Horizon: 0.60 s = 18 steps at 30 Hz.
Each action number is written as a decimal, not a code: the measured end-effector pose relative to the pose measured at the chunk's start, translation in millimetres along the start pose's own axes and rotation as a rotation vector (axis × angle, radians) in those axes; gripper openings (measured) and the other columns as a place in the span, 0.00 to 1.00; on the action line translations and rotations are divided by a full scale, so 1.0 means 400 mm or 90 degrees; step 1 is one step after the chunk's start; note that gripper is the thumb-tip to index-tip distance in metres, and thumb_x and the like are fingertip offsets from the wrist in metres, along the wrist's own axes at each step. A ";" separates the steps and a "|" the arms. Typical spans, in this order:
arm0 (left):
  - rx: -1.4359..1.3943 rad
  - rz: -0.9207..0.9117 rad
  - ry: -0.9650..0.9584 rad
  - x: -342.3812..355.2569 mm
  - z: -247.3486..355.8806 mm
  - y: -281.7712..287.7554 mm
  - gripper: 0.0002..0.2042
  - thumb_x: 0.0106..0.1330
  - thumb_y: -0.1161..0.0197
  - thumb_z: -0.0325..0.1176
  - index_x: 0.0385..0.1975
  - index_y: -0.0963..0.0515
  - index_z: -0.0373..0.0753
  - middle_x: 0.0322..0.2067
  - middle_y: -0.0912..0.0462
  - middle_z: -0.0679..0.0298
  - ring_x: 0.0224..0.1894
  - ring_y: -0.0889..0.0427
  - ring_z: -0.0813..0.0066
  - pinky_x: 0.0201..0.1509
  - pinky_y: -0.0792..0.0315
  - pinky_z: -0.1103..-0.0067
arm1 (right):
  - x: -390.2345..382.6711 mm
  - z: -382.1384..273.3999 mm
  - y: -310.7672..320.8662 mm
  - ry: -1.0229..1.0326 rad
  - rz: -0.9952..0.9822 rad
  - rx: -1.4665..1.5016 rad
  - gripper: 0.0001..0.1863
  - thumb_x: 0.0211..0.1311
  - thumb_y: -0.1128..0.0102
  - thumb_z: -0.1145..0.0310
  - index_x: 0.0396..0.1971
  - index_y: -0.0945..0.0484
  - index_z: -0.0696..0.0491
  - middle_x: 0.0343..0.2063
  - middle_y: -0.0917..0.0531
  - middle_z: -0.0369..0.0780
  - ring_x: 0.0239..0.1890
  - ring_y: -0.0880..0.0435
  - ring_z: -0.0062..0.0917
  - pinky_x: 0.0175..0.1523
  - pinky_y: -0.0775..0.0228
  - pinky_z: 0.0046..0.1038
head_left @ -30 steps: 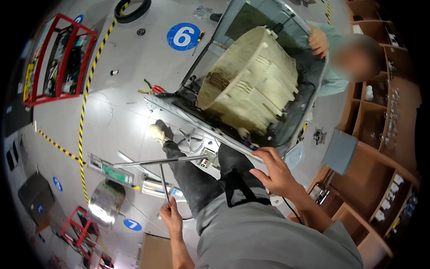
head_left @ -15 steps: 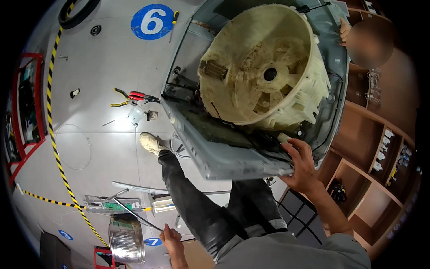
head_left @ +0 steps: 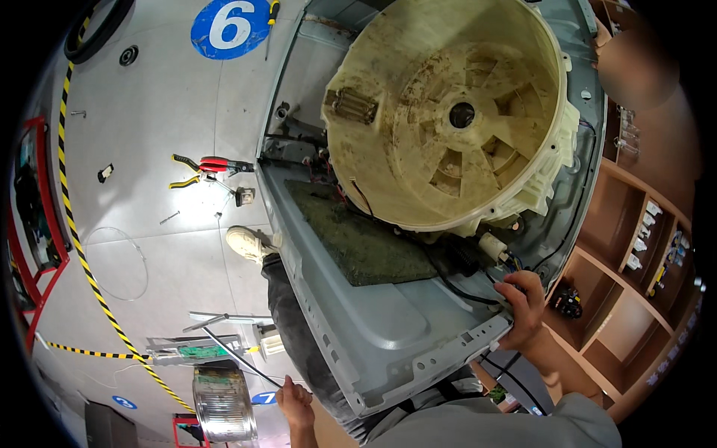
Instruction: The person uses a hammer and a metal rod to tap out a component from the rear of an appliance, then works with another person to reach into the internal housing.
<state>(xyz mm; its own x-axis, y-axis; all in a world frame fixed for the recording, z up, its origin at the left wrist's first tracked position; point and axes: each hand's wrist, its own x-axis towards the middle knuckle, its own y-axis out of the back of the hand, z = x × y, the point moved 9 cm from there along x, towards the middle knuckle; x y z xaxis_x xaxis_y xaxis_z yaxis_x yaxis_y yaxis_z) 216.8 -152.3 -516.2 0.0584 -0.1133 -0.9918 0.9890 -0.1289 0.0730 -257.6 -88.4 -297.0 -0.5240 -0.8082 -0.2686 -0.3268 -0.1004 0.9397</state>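
Observation:
A grey washing machine cabinet [head_left: 388, 321] lies tipped in front of me, with a stained cream plastic tub [head_left: 418, 172] inside. My right hand [head_left: 523, 306] is curled over the cabinet's near right edge, beside a white cylindrical part [head_left: 492, 246] with wires. At the lower left my left hand [head_left: 296, 403] is closed round the end of a long thin metal rod with a crosspiece [head_left: 237, 355], its crosspiece pointing away from me. A dark damp-looking pad [head_left: 366, 239] clings to the cabinet's inner wall. Another person's hand [head_left: 602, 33] touches the far right edge.
On the floor to the left lie pliers [head_left: 209, 164], a screwdriver [head_left: 273, 15], a wire ring [head_left: 116, 263] and a black rubber ring [head_left: 97, 33]. A metal drum [head_left: 224, 403] stands near my left hand. Wooden shelves [head_left: 620, 291] line the right side.
The cabinet's near side has tilted down and toward me, showing more of its inner wall and tub. My right hand has moved lower with its edge; my left hand still grips the rod.

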 end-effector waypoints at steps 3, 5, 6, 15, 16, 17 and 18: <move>-0.003 0.002 -0.010 0.007 -0.002 0.009 0.25 0.71 0.44 0.38 0.12 0.48 0.49 0.08 0.48 0.74 0.09 0.52 0.83 0.13 0.58 0.80 | -0.001 0.001 0.000 0.005 -0.006 0.009 0.31 0.35 0.27 0.56 0.39 0.23 0.59 0.37 0.26 0.48 0.34 0.24 0.41 0.36 0.30 0.36; -0.005 0.002 -0.015 0.007 -0.002 0.007 0.25 0.71 0.44 0.38 0.12 0.48 0.49 0.08 0.48 0.74 0.09 0.52 0.83 0.14 0.58 0.80 | -0.003 0.004 0.001 0.009 -0.005 0.010 0.31 0.35 0.26 0.55 0.39 0.23 0.59 0.37 0.26 0.48 0.34 0.24 0.41 0.36 0.30 0.36; -0.010 0.004 -0.015 0.008 -0.005 0.009 0.25 0.71 0.44 0.38 0.12 0.48 0.49 0.08 0.48 0.74 0.09 0.52 0.83 0.14 0.58 0.80 | -0.004 0.005 0.000 0.009 -0.002 0.009 0.31 0.35 0.26 0.55 0.39 0.23 0.59 0.37 0.26 0.48 0.34 0.23 0.41 0.36 0.30 0.36; -0.025 0.020 0.009 0.010 -0.055 0.025 0.15 0.71 0.43 0.39 0.21 0.34 0.46 0.17 0.34 0.72 0.17 0.37 0.83 0.19 0.44 0.81 | 0.014 0.003 0.008 0.006 -0.001 0.038 0.30 0.37 0.26 0.53 0.38 0.23 0.58 0.37 0.25 0.47 0.35 0.23 0.40 0.37 0.29 0.36; -0.032 0.009 0.000 0.004 -0.054 0.015 0.12 0.70 0.43 0.40 0.25 0.30 0.44 0.21 0.29 0.71 0.21 0.32 0.82 0.22 0.39 0.81 | 0.015 0.004 0.009 0.007 -0.001 0.048 0.30 0.37 0.26 0.53 0.38 0.22 0.58 0.37 0.25 0.48 0.35 0.23 0.40 0.37 0.29 0.36; -0.034 -0.026 -0.018 -0.012 -0.048 -0.002 0.09 0.70 0.42 0.40 0.33 0.27 0.43 0.28 0.25 0.68 0.26 0.28 0.80 0.26 0.34 0.80 | 0.016 0.007 0.011 0.006 -0.003 0.053 0.30 0.37 0.26 0.52 0.38 0.22 0.58 0.38 0.25 0.47 0.36 0.22 0.40 0.37 0.29 0.36; -0.033 -0.065 -0.033 -0.028 -0.036 -0.028 0.10 0.69 0.42 0.40 0.40 0.24 0.41 0.34 0.21 0.66 0.32 0.23 0.79 0.30 0.29 0.80 | 0.014 0.008 0.018 0.002 -0.005 0.056 0.30 0.37 0.26 0.52 0.39 0.22 0.57 0.38 0.25 0.47 0.36 0.22 0.40 0.38 0.28 0.36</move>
<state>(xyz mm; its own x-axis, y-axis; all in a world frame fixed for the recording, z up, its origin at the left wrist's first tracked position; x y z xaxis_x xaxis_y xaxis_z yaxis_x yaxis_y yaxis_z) 207.0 -135.2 -507.4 -0.0491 -0.1535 -0.9869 0.9952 -0.0914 -0.0353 -265.4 -91.8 -292.5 -0.5185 -0.8096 -0.2752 -0.3995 -0.0553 0.9151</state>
